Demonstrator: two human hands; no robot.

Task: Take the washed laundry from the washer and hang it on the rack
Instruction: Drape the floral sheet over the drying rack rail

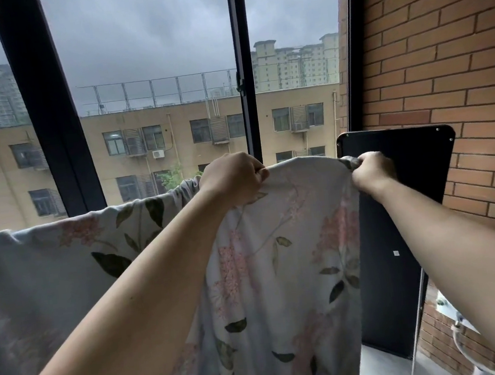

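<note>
Arms outstretched, left hand point(233, 179) and right hand point(371, 171) each grip the floral sheet's point(284, 259) top edge.

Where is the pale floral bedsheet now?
Head view, centre and left: the pale floral bedsheet hangs before the black-framed window, top edge gripped by left hand and right hand, beside the black panel.

Two hands, left hand point(233, 180) and right hand point(372, 171); one floral sheet point(283, 275); one black panel point(407, 176).

Dim, flat grey daylight through the window point(149, 75); overcast sky. Soft shadows only, no glare. Wide-angle bending at the edges; near forearms slightly soft.
</note>
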